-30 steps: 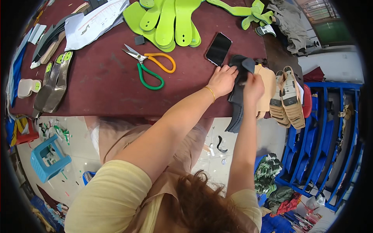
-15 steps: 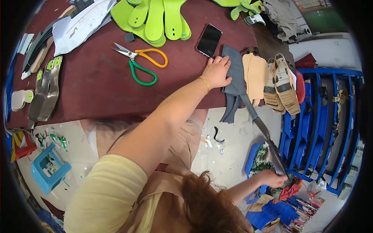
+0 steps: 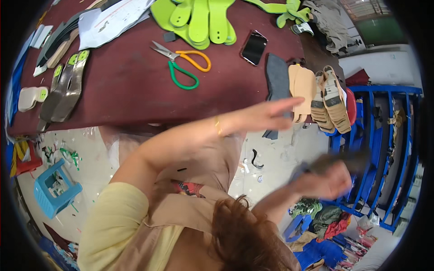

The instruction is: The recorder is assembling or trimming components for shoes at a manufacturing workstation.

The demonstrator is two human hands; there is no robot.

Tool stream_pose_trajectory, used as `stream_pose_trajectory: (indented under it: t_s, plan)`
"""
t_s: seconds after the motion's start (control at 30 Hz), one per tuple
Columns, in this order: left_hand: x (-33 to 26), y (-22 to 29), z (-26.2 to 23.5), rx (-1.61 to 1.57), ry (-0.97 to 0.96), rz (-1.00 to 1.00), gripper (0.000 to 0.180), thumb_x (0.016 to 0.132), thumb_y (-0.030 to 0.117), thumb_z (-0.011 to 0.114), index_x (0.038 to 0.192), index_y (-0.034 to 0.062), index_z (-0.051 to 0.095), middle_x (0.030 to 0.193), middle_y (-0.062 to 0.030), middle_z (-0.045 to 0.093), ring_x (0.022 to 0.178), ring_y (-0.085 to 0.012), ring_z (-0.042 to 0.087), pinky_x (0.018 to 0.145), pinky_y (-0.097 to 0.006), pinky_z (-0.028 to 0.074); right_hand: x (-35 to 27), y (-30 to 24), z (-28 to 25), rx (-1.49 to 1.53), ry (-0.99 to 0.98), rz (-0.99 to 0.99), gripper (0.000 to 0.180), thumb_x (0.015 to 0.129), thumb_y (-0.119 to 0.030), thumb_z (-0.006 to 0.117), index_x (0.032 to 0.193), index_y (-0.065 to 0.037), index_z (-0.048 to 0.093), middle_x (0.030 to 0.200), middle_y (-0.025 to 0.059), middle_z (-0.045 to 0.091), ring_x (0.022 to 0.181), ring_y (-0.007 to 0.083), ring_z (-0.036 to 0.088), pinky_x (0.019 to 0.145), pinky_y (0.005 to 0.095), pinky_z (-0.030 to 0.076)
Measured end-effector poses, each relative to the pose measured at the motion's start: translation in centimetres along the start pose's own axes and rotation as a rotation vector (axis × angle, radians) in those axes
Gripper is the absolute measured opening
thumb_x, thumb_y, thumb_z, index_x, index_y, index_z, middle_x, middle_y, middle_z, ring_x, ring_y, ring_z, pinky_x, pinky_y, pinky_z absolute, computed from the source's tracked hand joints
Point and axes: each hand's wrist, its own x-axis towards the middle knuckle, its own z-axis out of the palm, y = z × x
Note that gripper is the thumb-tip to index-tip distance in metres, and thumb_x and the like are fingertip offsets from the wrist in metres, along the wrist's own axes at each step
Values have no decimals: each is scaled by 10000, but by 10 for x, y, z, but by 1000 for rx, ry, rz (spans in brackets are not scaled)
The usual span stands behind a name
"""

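Note:
My left hand [image 3: 266, 115] is blurred, fingers stretched flat and apart, holding nothing, just in front of the table's near edge. Right behind it a dark grey sole-shaped piece [image 3: 276, 81] lies on the maroon table [image 3: 126, 90] and hangs over the edge. My right hand [image 3: 326, 181] is lower, over the floor beside the blue rack, closed on a dark, motion-blurred strip [image 3: 343, 160] that points up to the right. Tan insoles [image 3: 304, 86] lie next to the grey piece.
Orange- and green-handled scissors [image 3: 183, 63], a black phone [image 3: 253, 47] and lime green soles [image 3: 199, 20] lie further back. Tan sandals [image 3: 330, 99] sit at the right table edge. A blue rack [image 3: 384, 149] stands right, a blue stool [image 3: 54, 187] lower left.
My left hand has lifted off the grey piece and pulled back off the table. My right hand has risen from low by the rack, bringing the dark strip up.

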Motion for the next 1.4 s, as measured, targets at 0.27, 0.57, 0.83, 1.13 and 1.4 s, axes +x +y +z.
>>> stream_pose_trajectory:
  t_s: [0.27, 0.57, 0.83, 1.13, 1.4]
  plan:
    - [-125, 84, -62, -672, 605, -46, 529, 1000, 392, 341, 1380, 24, 346, 1365, -126, 448, 1244, -264, 458, 1039, -437, 368, 52, 119, -116, -1813, 247, 74, 431, 979, -295, 438, 1230, 52, 495, 1157, 200, 573, 1072, 297, 567, 930, 399, 441]
    - [-181, 121, -100, -743, 711, 165, 563, 974, 437, 388, 1348, 16, 394, 1330, -144, 488, 1188, -295, 508, 1013, -453, 398, -17, 179, -136, -1967, -978, 541, 445, 754, -319, 682, 1096, -40, 622, 1239, 150, 554, 1315, 317, 378, 1039, 692, 85]
    - [-231, 121, -168, 351, 1292, -10, 533, 934, 360, 539, 1302, -11, 434, 1256, -156, 527, 1133, -288, 531, 948, -414, 428, 152, 107, -302, -2675, 86, 252, 468, 821, -306, 643, 1133, 31, 555, 1009, 202, 571, 920, 333, 550, 830, 436, 438]
    - [-88, 71, -159, 1666, 741, 42, 547, 799, 141, 622, 1306, 43, 442, 1317, -143, 454, 1280, -296, 375, 1022, -419, 354, 204, 115, -362, -2622, 595, 760, 778, 707, -548, 705, 1110, 101, 555, 1054, 242, 624, 997, 366, 602, 858, 443, 467]
    - [-69, 22, -184, 1840, 690, -65, 552, 804, 63, 523, 1347, 98, 426, 1438, -83, 361, 1351, -242, 310, 1063, -416, 318, 245, 78, -338, -1636, 718, 1116, 357, 829, -237, 710, 1031, 45, 628, 916, 91, 671, 752, 179, 649, 640, 307, 521]
